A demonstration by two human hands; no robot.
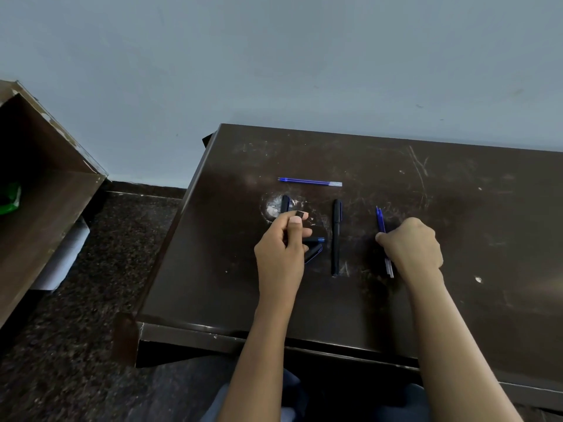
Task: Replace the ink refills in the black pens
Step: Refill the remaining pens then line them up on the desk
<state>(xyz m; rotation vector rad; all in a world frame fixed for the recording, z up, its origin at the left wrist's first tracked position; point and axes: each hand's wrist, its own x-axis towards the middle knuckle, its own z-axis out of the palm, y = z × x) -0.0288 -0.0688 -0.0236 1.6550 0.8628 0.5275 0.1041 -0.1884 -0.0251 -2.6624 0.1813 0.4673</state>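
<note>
Brown laminate cabinet [45, 184] stands open at far left, chipped along its edge, a green item [9, 197] inside; speckled dark floor [91, 300] between it and the dark, scratched table [457, 269]. The left hand [281, 248] is curled, thumb and fingertips pinching a small black pen piece [300, 214]; a black pen part [285, 204] stands just beyond the fingers, and further black parts with blue trim [313, 249] lie partly hidden under the hand. Toward the far edge — a pair of blue ink refills [309, 181], lying crosswise, clear ends to the right. Centre: one whole black pen [336, 237], capped, lying lengthwise, untouched. The right hand [411, 248] is closed on a bundle of blue refills [380, 222] — tips pointing away, clear ends showing below the palm; count cannot be told.
</note>
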